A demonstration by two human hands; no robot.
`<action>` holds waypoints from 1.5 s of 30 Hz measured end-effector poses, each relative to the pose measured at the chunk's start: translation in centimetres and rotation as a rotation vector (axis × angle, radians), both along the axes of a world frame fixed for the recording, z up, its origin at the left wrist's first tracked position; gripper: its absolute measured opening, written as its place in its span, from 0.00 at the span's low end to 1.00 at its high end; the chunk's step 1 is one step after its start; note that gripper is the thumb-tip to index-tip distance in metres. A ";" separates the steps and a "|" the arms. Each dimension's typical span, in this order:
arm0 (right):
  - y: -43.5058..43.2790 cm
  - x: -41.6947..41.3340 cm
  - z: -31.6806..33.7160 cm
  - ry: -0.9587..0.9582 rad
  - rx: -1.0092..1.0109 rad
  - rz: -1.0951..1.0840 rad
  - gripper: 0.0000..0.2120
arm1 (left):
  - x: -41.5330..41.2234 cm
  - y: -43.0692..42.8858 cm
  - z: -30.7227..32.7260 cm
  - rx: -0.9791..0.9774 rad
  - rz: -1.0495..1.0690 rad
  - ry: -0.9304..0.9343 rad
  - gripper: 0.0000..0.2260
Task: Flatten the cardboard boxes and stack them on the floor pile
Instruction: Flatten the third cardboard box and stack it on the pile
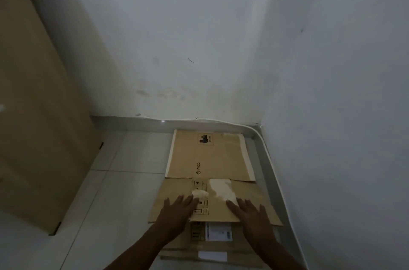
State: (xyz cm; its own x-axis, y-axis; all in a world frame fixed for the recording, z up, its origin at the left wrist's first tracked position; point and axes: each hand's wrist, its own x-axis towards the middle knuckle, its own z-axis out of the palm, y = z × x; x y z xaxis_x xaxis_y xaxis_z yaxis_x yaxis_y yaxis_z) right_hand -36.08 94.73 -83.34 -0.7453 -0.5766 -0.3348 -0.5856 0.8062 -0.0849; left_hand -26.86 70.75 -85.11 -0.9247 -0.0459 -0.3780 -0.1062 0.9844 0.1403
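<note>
A pile of flattened brown cardboard boxes lies on the tiled floor in the room's corner. The far sheet [210, 154] carries black print and lies against the baseboard. A nearer flattened box [221, 194] with a torn pale patch overlaps it. My left hand [177, 210] rests palm down on its left part, fingers spread. My right hand [250, 214] presses flat on its right part. Below my hands, more flat cardboard with white labels [218, 233] shows between my forearms.
A tall beige cabinet [37, 103] stands at the left on the grey tile floor [115, 181]. White walls meet in the corner behind the pile, and a white cable [272, 168] runs along the baseboard at the right.
</note>
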 end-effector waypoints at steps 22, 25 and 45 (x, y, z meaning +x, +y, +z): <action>1.8 -1.5 -12.5 -0.347 0.127 0.003 0.46 | 0.3 0.0 -10.8 0.098 0.079 -0.274 0.51; 2.3 -1.7 -12.7 -0.336 0.123 -0.008 0.46 | 0.3 -0.2 -10.8 0.069 0.075 -0.261 0.53; 1.8 -1.6 -12.8 -0.332 0.188 -0.053 0.48 | 1.1 -2.1 -11.3 0.120 0.040 -0.223 0.51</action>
State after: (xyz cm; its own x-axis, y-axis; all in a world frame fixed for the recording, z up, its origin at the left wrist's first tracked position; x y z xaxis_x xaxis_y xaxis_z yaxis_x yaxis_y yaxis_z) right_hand -37.68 96.54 -96.13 -0.6055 -0.4453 -0.6596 -0.5077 0.8544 -0.1108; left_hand -25.78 68.62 -96.39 -0.8159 -0.0233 -0.5778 -0.1862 0.9565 0.2244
